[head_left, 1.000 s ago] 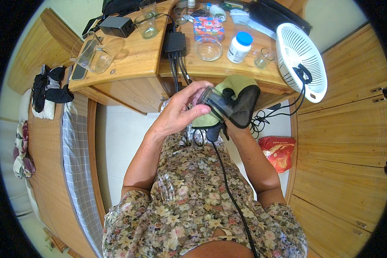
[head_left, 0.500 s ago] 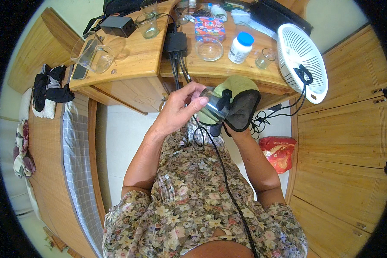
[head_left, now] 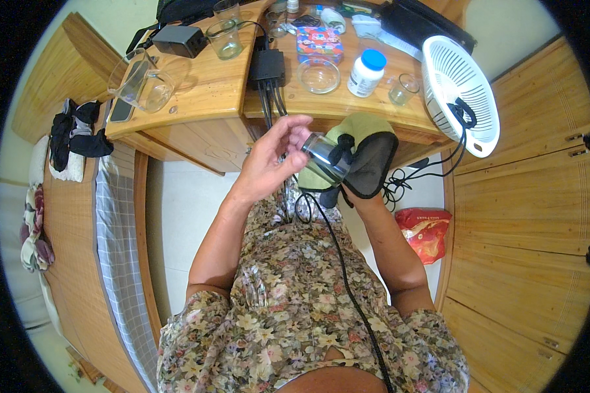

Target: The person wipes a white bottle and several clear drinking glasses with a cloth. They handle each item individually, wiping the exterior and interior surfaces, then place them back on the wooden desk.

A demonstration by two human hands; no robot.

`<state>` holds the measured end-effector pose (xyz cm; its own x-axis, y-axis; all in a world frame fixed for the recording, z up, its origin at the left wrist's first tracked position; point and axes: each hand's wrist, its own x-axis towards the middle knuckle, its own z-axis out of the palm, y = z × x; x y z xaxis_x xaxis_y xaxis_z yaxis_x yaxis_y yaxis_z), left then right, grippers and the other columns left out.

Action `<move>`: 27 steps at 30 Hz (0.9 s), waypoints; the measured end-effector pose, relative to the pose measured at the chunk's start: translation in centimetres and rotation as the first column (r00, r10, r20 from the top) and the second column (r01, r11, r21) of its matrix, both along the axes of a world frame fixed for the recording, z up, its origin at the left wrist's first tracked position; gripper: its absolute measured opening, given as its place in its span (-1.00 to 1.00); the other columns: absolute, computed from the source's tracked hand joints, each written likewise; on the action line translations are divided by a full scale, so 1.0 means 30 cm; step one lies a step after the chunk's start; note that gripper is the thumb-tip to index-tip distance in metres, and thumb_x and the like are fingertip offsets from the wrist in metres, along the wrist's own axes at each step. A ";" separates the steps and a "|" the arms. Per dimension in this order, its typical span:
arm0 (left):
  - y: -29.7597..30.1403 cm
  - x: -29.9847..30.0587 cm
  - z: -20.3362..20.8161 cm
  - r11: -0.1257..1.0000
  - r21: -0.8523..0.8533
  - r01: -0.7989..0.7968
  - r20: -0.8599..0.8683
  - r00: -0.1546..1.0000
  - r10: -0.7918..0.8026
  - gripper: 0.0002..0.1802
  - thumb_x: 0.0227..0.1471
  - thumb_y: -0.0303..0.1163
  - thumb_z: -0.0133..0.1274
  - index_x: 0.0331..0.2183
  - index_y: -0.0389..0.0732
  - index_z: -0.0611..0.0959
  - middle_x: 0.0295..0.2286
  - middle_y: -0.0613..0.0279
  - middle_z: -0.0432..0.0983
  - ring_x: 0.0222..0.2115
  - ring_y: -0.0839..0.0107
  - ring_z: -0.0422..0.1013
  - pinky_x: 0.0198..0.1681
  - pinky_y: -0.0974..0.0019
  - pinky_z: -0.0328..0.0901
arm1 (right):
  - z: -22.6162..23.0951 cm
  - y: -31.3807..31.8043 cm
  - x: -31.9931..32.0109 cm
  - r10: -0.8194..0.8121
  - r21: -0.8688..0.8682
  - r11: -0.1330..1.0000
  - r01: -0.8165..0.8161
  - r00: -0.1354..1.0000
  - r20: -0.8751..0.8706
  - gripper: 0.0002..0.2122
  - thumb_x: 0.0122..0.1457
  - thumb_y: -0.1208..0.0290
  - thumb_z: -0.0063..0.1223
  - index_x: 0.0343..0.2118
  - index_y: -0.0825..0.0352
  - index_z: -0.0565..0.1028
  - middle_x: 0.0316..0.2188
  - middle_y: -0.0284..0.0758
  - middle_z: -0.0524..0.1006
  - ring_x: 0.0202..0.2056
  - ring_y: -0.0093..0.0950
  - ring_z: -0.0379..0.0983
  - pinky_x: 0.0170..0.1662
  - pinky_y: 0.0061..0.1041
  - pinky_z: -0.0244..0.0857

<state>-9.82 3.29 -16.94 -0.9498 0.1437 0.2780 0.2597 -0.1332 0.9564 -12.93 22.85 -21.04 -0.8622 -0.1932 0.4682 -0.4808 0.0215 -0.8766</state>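
Note:
A clear drinking glass (head_left: 324, 159) lies tilted sideways in front of my body. Against it is a green cloth mitt or pad (head_left: 367, 124) with a dark grey lining; whether it is worn or just held, I cannot tell. Black knobby parts of it press on the glass. My right hand (head_left: 359, 200) is mostly hidden behind the cloth and supports both cloth and glass. My left hand (head_left: 275, 160) is at the other end of the glass, thumb and forefinger apart, fingertips close to its edge.
The wooden desk (head_left: 196, 111) ahead carries a glass pitcher (head_left: 152, 92), a glass dish (head_left: 319, 76), a white bottle with a blue cap (head_left: 366, 73), a small glass (head_left: 404, 90) and a white basket (head_left: 462, 98). A black cable (head_left: 341, 249) runs down my front. A red bag (head_left: 423, 232) lies on the floor.
My left hand has loosened from the glass, its thumb and forefinger spreading wider. More of the glass shows now. The cloth and my right arm have barely moved.

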 end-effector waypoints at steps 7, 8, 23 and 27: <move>0.003 0.010 0.018 0.994 -0.109 0.029 0.104 0.994 -0.018 -0.45 0.17 -0.12 0.17 0.02 -0.34 0.52 -0.16 0.26 0.49 -0.14 0.48 0.39 -0.02 0.35 0.29 | -0.006 0.030 -0.009 -0.054 0.309 0.949 0.064 0.998 -0.041 -0.66 0.11 0.41 0.20 -0.06 0.35 0.42 -0.16 -0.21 0.45 -0.10 -0.26 0.41 -0.02 -0.30 0.29; 0.003 0.008 0.017 0.996 -0.081 0.027 0.048 0.999 -0.023 -0.47 0.15 -0.19 0.18 0.03 -0.33 0.52 -0.14 0.24 0.48 -0.12 0.46 0.38 0.01 0.34 0.28 | -0.007 0.025 -0.004 -0.030 0.225 0.974 0.006 0.994 0.105 -0.66 0.12 0.44 0.19 -0.05 0.35 0.41 -0.15 -0.22 0.44 -0.09 -0.29 0.41 -0.02 -0.33 0.31; 0.000 0.009 0.021 0.982 -0.179 0.062 0.220 0.975 -0.022 -0.38 0.15 -0.16 0.20 0.12 -0.31 0.44 -0.03 0.24 0.43 0.00 0.41 0.34 0.11 0.29 0.24 | -0.024 0.034 -0.029 -0.043 0.234 0.971 0.047 0.999 -0.023 -0.57 0.10 0.49 0.19 0.06 0.37 0.40 -0.07 -0.22 0.48 -0.04 -0.29 0.43 0.08 -0.33 0.29; 0.009 0.004 0.008 0.994 -0.015 0.110 0.180 0.978 -0.106 -0.40 0.15 -0.19 0.21 0.11 -0.30 0.45 -0.05 0.25 0.44 -0.01 0.42 0.35 0.11 0.30 0.24 | -0.001 0.029 -0.013 -0.014 0.174 0.984 0.023 0.998 -0.053 -0.60 0.10 0.48 0.20 0.01 0.37 0.42 -0.10 -0.23 0.48 -0.06 -0.29 0.44 0.03 -0.34 0.31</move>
